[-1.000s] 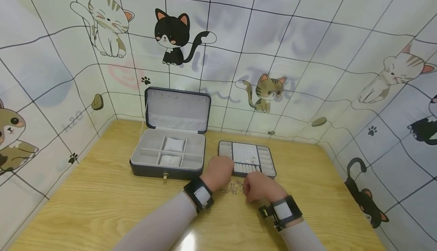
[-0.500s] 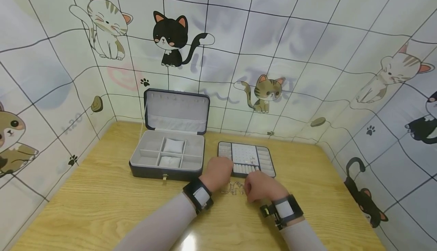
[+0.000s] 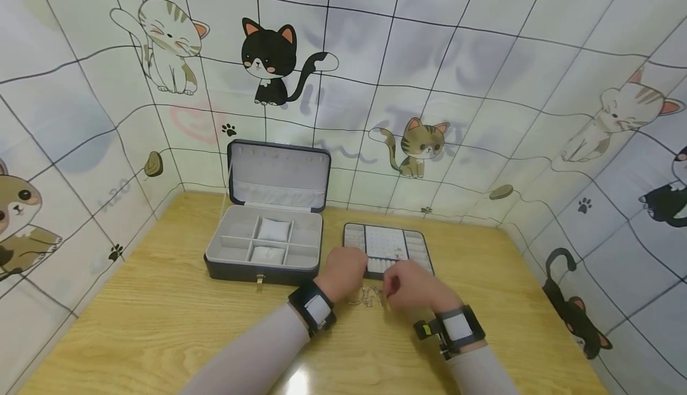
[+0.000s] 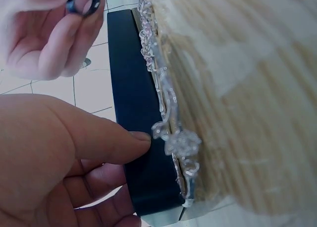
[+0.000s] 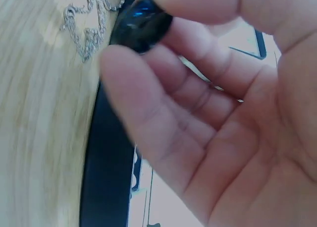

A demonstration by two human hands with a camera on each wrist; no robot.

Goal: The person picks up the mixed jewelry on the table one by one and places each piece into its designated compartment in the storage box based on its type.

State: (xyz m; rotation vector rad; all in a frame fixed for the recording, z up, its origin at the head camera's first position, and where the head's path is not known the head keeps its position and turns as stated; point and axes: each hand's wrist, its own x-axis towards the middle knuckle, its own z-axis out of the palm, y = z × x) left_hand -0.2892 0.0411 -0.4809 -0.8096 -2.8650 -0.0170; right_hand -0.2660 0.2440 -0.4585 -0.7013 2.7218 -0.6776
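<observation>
My right hand (image 3: 413, 287) pinches a glossy dark ring (image 5: 143, 28) between thumb and fingertip, raised at the front right of the jewelry tray (image 3: 386, 243). From the left wrist view the ring (image 4: 94, 5) shows as a small black hoop. My left hand (image 3: 343, 269) holds the tray's front left corner, its thumb against the dark side wall (image 4: 130, 88) and the other fingers curled by the rim. In front of the tray lies silvery jewelry (image 3: 371, 296): a piece with a sparkling flower (image 4: 183, 142) near my left thumb and a chain (image 5: 84, 24) near my right fingertips.
An open dark jewelry box (image 3: 268, 272) with a raised lid (image 3: 280, 174) stands left of the tray. Its light compartments hold two white cushions (image 3: 274, 229). A cat-patterned cloth (image 3: 343, 96) encloses the back and sides of the wooden table (image 3: 150, 299).
My right hand has lifted and shifted slightly toward the tray, now covering part of its front right edge. The left hand stays where it was.
</observation>
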